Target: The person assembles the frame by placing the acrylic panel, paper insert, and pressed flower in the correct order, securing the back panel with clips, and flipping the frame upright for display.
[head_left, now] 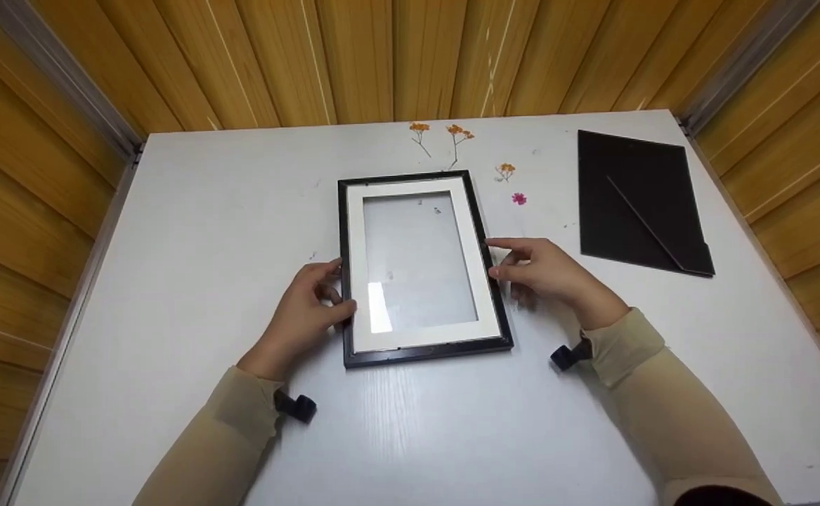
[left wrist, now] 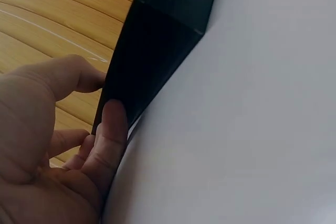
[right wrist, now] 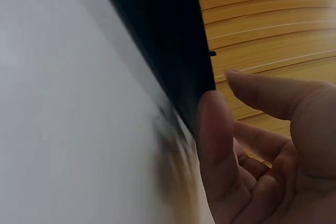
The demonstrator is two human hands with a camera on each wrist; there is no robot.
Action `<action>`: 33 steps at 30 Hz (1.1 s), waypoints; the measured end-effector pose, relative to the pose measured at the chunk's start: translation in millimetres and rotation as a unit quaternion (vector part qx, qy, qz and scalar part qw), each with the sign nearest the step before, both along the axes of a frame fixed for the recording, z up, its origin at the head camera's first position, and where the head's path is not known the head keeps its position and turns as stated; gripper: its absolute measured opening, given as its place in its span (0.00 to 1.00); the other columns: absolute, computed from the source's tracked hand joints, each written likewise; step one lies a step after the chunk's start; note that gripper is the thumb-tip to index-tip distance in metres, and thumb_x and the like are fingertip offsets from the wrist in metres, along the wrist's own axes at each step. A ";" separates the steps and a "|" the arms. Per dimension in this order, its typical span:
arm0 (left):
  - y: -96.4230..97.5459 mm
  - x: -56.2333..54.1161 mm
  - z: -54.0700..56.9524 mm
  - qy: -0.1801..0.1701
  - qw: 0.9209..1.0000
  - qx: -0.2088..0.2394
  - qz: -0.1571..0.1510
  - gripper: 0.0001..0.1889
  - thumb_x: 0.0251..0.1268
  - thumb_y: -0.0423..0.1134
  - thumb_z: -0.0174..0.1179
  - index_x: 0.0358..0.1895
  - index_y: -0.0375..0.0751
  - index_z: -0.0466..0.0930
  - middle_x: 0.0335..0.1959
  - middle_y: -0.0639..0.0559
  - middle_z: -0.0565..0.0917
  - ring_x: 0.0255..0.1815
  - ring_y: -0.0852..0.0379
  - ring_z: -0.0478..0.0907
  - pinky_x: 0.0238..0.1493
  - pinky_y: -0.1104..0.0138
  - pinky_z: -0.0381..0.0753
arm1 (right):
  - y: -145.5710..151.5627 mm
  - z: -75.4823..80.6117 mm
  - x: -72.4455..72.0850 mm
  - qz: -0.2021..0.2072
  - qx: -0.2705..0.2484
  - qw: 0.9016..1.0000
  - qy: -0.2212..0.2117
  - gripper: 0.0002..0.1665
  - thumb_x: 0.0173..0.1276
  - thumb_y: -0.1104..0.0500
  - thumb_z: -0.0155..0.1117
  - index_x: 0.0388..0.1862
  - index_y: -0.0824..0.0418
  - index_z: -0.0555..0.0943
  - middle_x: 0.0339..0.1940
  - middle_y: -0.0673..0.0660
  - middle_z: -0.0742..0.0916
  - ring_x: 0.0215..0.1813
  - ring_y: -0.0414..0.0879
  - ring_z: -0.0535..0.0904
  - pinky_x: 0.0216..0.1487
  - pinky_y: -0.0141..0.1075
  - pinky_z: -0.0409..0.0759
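A black picture frame [head_left: 429, 349] with a white mat lies face up on the white table, its window showing the tabletop. My left hand [head_left: 304, 296] grips its left side, thumb over the near part of the edge and index finger farther up. In the left wrist view, thumb and fingers [left wrist: 113, 129] press against the dark side. My right hand [head_left: 547, 277] touches the right side, index finger stretched out and thumb lower down. The right wrist view has the thumb [right wrist: 214, 124] against the side, the index finger [right wrist: 268, 94] standing slightly off.
Beyond the frame lie dried orange flower sprigs [head_left: 454, 133] and a small pink flower [head_left: 519, 199]. A black backing board [head_left: 638, 204] with a stand leg rests at the right. Wooden panels [head_left: 424, 60] border the white table [head_left: 206, 211] at the back and sides.
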State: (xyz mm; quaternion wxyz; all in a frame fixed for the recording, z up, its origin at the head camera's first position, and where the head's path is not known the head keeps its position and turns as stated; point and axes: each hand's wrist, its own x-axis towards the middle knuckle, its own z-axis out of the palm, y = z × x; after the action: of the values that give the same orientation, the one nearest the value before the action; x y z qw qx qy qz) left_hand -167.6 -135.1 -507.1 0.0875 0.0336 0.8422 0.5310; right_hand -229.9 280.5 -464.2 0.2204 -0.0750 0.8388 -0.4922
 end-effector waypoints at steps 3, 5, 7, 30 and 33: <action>-1.2 1.5 -0.2 -0.008 1.000 0.000 0.007 0.45 0.69 0.34 0.72 0.89 0.38 0.65 0.74 0.40 0.75 0.49 0.53 0.80 0.39 0.71 0.82 | -1.5 7.8 -18.0 -0.036 0.016 0.999 0.033 0.33 0.82 0.56 0.72 0.82 0.65 0.79 0.42 0.55 0.87 0.25 0.38 0.82 0.28 0.33 0.84; -2.2 2.2 -0.2 -0.013 1.000 0.007 0.008 0.47 0.68 0.34 0.71 0.90 0.36 0.62 0.73 0.40 0.75 0.47 0.54 0.80 0.37 0.71 0.83 | -3.6 12.0 -35.0 -0.067 0.022 0.996 0.056 0.30 0.83 0.57 0.70 0.78 0.68 0.81 0.41 0.54 0.84 0.25 0.37 0.81 0.28 0.31 0.83; -2.7 3.2 -0.3 -0.019 1.000 0.020 0.005 0.48 0.67 0.33 0.70 0.91 0.36 0.60 0.71 0.39 0.75 0.43 0.55 0.80 0.34 0.70 0.85 | -6.9 14.8 -54.1 -0.092 0.035 0.992 0.076 0.27 0.83 0.57 0.69 0.75 0.69 0.83 0.41 0.52 0.82 0.25 0.36 0.80 0.27 0.29 0.81; 0.1 19.8 -8.7 -0.075 0.985 0.152 -0.039 0.52 0.68 0.29 0.75 0.93 0.43 0.58 0.60 0.42 0.77 0.39 0.54 0.85 0.31 0.58 0.94 | -78.3 21.4 -175.8 -0.145 0.243 0.954 0.099 0.20 0.78 0.54 0.73 0.54 0.70 0.91 0.57 0.66 0.93 0.46 0.50 0.82 0.51 0.43 0.84; 3.2 21.5 -7.4 -0.076 0.984 0.155 -0.039 0.52 0.68 0.29 0.76 0.92 0.44 0.59 0.60 0.43 0.77 0.39 0.54 0.85 0.31 0.58 0.94 | -80.0 22.7 -178.3 -0.144 0.276 0.945 0.102 0.21 0.76 0.55 0.75 0.55 0.72 0.90 0.54 0.66 0.93 0.47 0.52 0.81 0.54 0.47 0.86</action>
State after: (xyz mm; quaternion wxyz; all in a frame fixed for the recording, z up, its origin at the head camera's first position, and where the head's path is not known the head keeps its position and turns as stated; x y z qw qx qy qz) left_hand -146.1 -131.9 -514.6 0.1657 0.0394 0.7385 0.6524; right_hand -408.2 200.5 -441.5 0.0724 0.0610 0.9616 -0.2578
